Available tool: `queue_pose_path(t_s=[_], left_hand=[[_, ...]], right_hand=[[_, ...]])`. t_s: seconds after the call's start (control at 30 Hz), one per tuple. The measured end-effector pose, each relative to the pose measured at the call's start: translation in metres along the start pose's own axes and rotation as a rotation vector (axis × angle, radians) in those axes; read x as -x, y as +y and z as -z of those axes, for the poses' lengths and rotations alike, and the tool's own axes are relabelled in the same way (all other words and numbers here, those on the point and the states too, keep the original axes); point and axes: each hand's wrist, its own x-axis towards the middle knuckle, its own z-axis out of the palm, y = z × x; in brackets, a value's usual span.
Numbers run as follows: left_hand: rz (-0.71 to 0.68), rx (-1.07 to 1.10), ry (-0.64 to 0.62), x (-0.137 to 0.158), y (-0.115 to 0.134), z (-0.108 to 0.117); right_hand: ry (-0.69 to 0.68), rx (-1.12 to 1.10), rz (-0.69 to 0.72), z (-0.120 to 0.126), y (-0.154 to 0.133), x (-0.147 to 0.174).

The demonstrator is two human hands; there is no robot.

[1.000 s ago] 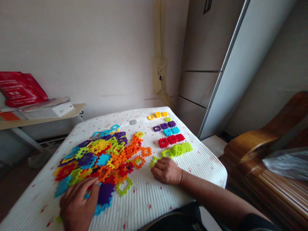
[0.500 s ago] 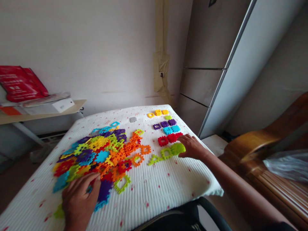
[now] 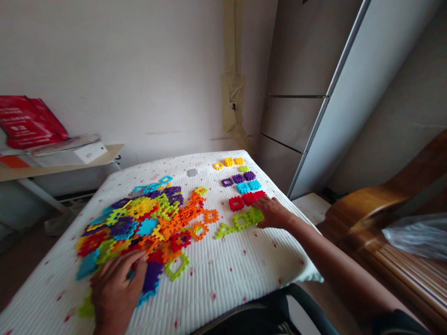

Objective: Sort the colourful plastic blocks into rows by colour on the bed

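Observation:
My left hand (image 3: 117, 286) lies at the near edge of a heap of colourful plastic interlocking tiles (image 3: 148, 225). Its fingers are curled and the thumb tip meets the forefinger over the tiles; what is between them is hidden. At the right, my right hand (image 3: 274, 211) closes around the end of a row of lime-green tiles (image 3: 240, 221), thumb on the near side and fingers on the far side, covering part of them. Just beyond its fingertips are red tiles (image 3: 236, 203). Behind these lie light-blue tiles (image 3: 243, 187), purple tiles (image 3: 238, 178) and yellow tiles (image 3: 229, 162).
A white quilted cloth (image 3: 223, 279) with red specks covers the table. A grey tile (image 3: 192, 172) lies alone near the back. At the left, a side table (image 3: 113, 153) holds a white box and red bags. A tall fridge (image 3: 296, 111) and wooden furniture (image 3: 359, 200) stand at the right.
My right hand has shifted slightly left over the lime-green tiles, covering more of the row's right end. My left hand has stayed in place.

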Motion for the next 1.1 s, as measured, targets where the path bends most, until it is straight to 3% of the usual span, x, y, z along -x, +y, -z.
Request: queue_pose_path(t_s=[0.33,0.77,0.97,1.1], left_hand=[[-0.014,-0.007,0.000,-0.001,-0.001,0.001],[-0.136,-0.034,-0.004,-0.008,0.001,0.005],[-0.077,-0.005,-0.010,-0.009,0.000,0.003],[-0.057,0.022,-0.020,-0.012,-0.008,0.000]], right_hand=[[-0.101,0.059,-0.023,0.003,-0.004,-0.009],[-0.045,0.067,0.011,0.010,0.000,-0.009],[-0.020,0.095,0.030,0.031,0.013,-0.015],[0.070,0.129,-0.013,0.065,0.036,-0.053]])
